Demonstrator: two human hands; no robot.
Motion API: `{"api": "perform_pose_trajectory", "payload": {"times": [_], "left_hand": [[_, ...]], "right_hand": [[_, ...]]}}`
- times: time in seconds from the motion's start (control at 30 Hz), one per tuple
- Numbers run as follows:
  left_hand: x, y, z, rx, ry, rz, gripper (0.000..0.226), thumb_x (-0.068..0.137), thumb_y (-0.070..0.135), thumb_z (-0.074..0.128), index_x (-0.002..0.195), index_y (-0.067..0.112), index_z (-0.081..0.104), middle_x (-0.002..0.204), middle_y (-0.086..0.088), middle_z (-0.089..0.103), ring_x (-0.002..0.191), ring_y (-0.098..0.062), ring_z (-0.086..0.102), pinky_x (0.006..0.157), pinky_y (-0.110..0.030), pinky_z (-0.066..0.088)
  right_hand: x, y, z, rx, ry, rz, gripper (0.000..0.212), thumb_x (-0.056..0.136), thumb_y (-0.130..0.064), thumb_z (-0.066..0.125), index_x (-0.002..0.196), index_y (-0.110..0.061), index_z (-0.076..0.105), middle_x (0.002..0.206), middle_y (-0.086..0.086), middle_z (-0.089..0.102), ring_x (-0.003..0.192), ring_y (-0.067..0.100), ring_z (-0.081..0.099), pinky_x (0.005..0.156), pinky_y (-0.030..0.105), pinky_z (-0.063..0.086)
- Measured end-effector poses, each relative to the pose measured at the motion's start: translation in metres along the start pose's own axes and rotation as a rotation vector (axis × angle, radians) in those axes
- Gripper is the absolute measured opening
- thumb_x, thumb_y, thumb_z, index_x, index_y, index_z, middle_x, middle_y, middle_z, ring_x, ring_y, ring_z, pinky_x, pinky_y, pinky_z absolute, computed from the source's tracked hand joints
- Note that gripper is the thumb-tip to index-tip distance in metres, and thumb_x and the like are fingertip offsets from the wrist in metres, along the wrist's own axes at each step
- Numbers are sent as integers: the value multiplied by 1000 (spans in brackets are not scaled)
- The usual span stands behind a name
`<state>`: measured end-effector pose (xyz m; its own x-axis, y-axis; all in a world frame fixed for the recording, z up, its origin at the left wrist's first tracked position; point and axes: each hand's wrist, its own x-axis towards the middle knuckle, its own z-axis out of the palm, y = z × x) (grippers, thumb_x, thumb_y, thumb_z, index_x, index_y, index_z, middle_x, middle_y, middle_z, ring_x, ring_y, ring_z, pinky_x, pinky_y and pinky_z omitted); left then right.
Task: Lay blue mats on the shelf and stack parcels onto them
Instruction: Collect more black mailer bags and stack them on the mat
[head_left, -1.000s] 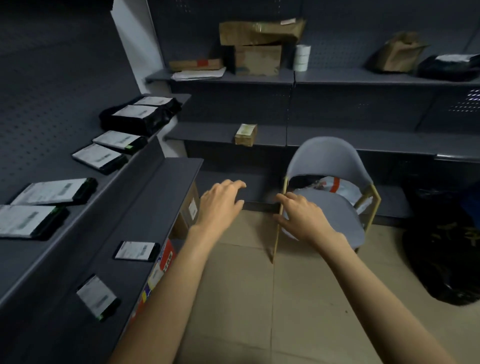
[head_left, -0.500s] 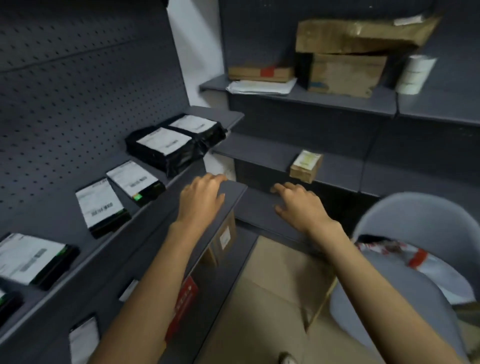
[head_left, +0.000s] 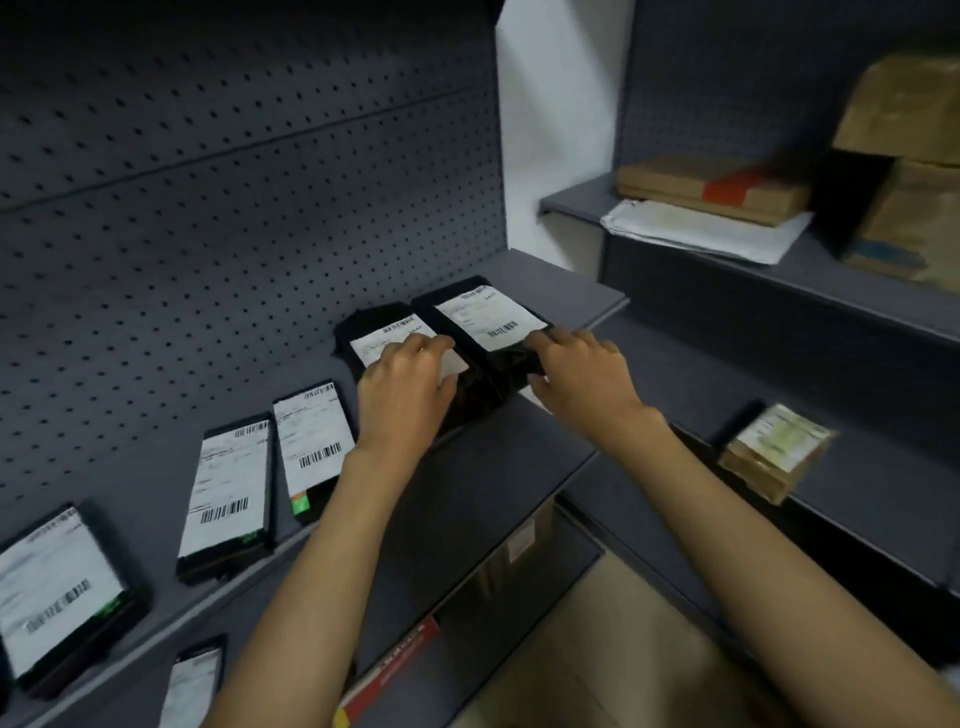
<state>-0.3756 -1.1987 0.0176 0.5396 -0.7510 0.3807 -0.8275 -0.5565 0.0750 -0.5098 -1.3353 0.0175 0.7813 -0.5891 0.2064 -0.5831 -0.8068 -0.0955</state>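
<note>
1. Task items. Two black poly-bag parcels lie side by side, touching, at the far end of the grey shelf (head_left: 550, 283), at about 12 o'clock from my hands. Each carries a white shipping label with a barcode on its top face. The left parcel (head_left: 387, 332) is soft and creased at its near end. The right parcel (head_left: 485, 317) lies flatter, and its label is fully exposed.

2. Left hand (head_left: 408, 397). The grip is apart: the fingers lie nearly straight on the left parcel's label and cover its near half. The thumb rests beside the bag's near end.

3. Right hand (head_left: 582, 376). The fingers bend over the near end of the right parcel, at 5 o'clock from its label, with the thumb lower at the bag's edge. I cannot tell whether this grip is clamped on the bag or only resting on it.

4. Other stock. More flat parcels (head_left: 226, 491) with white labels lie in a row along the same shelf, toward 8 o'clock, in front of the pegboard panel (head_left: 234, 182). A small tan parcel (head_left: 774, 452) sits on a lower shelf at 3 o'clock. Cardboard boxes (head_left: 717, 187) stand at 2 o'clock.
</note>
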Motion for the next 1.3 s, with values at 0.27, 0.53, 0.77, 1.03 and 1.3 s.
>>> {"api": "perform_pose_trajectory", "payload": {"times": [0.27, 0.53, 0.77, 1.03, 1.3], "left_hand": [[43, 4, 31, 59, -277, -343, 66, 94, 61, 45, 137, 12, 50, 138, -10, 48, 128, -39, 43, 93, -48, 45], [49, 31, 57, 120, -255, -611, 96, 83, 80, 38, 147, 9, 31, 147, -14, 30, 133, -40, 31, 105, -54, 38], [34, 54, 76, 37, -133, -889, 95, 79, 79, 47, 155, 38, 10, 164, -10, 3, 149, -44, -1, 119, -54, 11], [16, 73, 78, 46, 98, -1091, 102, 70, 70, 67, 151, 24, 25, 132, -25, 41, 125, -43, 39, 102, -51, 37], [19, 87, 72, 15, 367, -1137, 99, 67, 65, 72, 151, 28, 34, 130, -22, 44, 121, -40, 43, 99, -48, 39]], "right_hand": [[76, -12, 39, 25, -186, 46, 79, 93, -62, 41, 150, -11, 24, 156, 16, 24, 137, 40, 31, 106, 52, 35], [116, 16, 62, 201, -373, -72, 111, 79, -80, 45, 156, -14, -1, 160, 19, 5, 142, 42, 20, 111, 53, 29], [139, 59, 63, 241, -446, -260, 120, 72, -78, 58, 156, -18, -4, 155, 16, 16, 141, 37, 23, 108, 47, 33], [128, 69, 78, 325, -316, -321, 116, 69, -66, 63, 155, -16, 3, 144, 16, 21, 129, 36, 27, 94, 45, 42], [131, 76, 69, 592, -206, -317, 109, 68, -61, 68, 154, -22, 14, 149, 12, 26, 133, 35, 29, 91, 45, 44]]}}
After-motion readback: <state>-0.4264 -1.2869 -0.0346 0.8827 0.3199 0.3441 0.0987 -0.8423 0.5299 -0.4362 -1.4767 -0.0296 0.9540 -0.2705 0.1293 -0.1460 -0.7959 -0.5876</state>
